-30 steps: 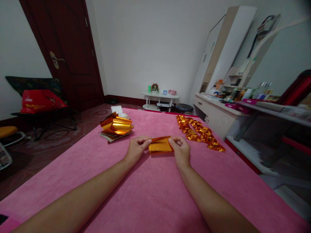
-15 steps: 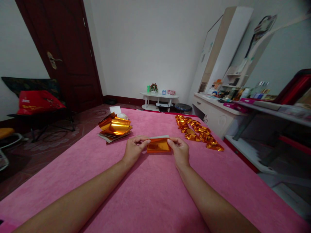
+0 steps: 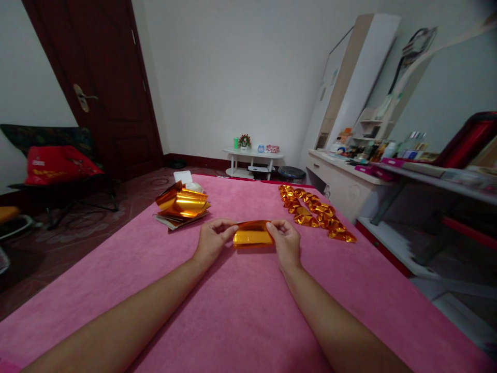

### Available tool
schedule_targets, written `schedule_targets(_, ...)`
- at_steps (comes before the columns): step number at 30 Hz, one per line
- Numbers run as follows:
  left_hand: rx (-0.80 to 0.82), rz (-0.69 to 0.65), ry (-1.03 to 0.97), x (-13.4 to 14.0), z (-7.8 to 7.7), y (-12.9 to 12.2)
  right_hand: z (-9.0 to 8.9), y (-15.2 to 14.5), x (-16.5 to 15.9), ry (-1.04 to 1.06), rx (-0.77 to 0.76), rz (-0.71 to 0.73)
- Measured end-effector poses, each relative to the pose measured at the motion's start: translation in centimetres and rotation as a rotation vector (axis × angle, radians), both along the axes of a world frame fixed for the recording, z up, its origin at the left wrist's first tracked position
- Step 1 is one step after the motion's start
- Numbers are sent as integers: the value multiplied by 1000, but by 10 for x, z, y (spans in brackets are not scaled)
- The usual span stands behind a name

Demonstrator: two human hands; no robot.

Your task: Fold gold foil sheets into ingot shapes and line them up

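Closest in, pink cloth point(image 3: 233, 311) spreads under both forearms, with the gold sheet point(image 3: 253, 238) in front of them as the landmark. At the sheet's left end, the left hand point(image 3: 212, 241) has a narrow grip, thumb on top and fingers behind, pinching the foil's edge. At its right end, the right hand point(image 3: 288, 242) mirrors that pinch, so the sheet spans the gap between the two, curved, its front face shiny. Whether its lower edge touches the cloth, I cannot tell. Beyond the sheet to the left sits a loose stack of gold foil point(image 3: 182, 204), its top sheets curling up; beyond it to the right lie rows of crumpled-looking folded gold pieces point(image 3: 322, 210). Farther off, well to the sheet's left, a red bag point(image 3: 58, 166) rests on a dark chair point(image 3: 46, 135); its yellow lettering is too blurred to read. Farthest, roughly straight beyond the sheet, a small white table point(image 3: 252, 153) carries a green cup point(image 3: 235, 143) and a potted plant point(image 3: 244, 140), with no legible labels.
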State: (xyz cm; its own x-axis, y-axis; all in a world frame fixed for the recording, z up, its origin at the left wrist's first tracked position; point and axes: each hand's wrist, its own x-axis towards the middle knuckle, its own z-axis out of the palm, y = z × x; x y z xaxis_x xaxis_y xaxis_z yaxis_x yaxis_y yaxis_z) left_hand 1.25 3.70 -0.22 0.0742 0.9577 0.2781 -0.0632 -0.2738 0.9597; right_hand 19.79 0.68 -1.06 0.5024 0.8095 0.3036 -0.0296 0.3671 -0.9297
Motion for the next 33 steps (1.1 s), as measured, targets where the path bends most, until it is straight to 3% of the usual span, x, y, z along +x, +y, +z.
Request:
schedule_targets(10,-41,-54,-155,-1,-4,4,-4,2,1,62,-22,9)
schedule_targets(22,-47,-68,-138,0,-8,6,0,-1,1,189,-20,61)
schedule_targets(33,-95,-32,-53,-2,-6,5,-2,0,0,144,-72,130)
